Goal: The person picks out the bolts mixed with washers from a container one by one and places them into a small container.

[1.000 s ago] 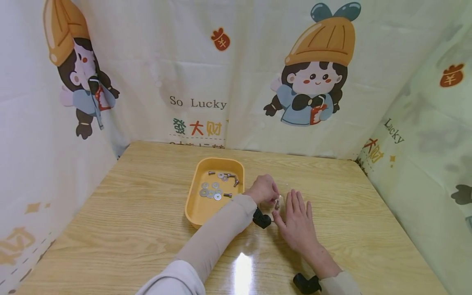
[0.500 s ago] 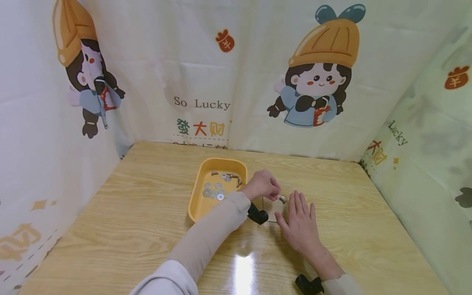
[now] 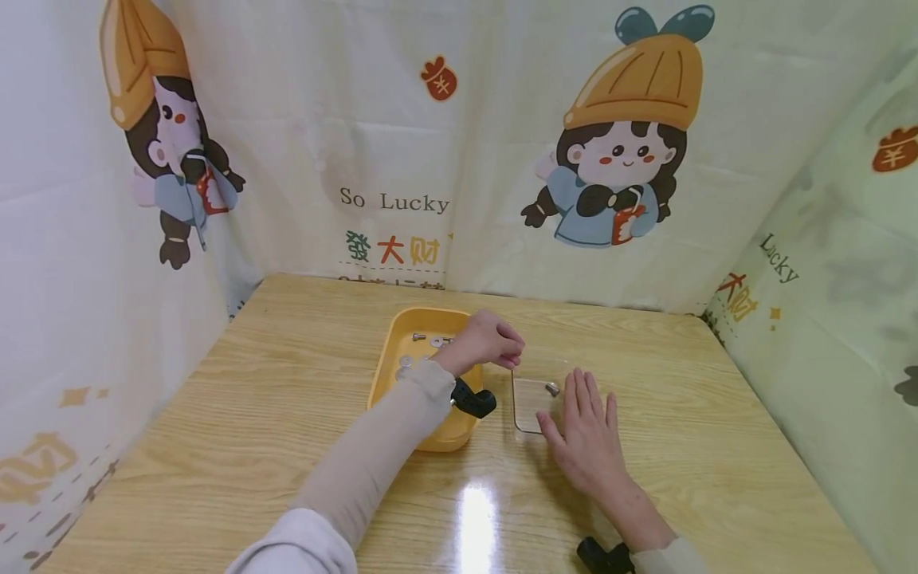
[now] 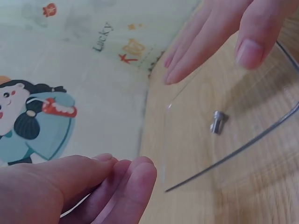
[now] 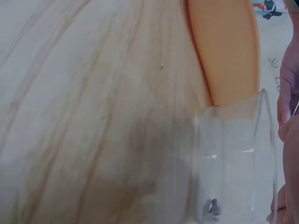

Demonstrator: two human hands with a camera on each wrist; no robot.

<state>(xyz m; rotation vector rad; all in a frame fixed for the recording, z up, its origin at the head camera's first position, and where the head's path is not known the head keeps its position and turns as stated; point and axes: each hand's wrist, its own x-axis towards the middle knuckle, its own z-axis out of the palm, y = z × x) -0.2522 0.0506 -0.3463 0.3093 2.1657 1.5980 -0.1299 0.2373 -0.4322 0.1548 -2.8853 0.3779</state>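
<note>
A clear plastic box [image 3: 514,406] sits on the table, with small shiny metal bolt hardware [image 3: 552,389] lying inside it. My right hand [image 3: 590,434] rests along the box's right side, fingers straight and thumb at the near edge. My left hand [image 3: 482,341] is raised between the yellow tray [image 3: 450,445] and the box. In the left wrist view, the thumb and curled fingertips of that left hand [image 4: 98,191] come together with nothing visible between them. Washers [image 3: 406,361] and a bolt [image 3: 419,336] show in the tray; the left forearm hides part of its contents.
The wooden table [image 3: 272,383] extends around the tray and box. A printed curtain [image 3: 488,159] hangs behind it and along both sides. Black wrist-worn devices [image 3: 473,399] stick out below each hand.
My left hand has let go of the bolt inside the clear box and moved left and up toward the tray. The right hand stays beside the box.
</note>
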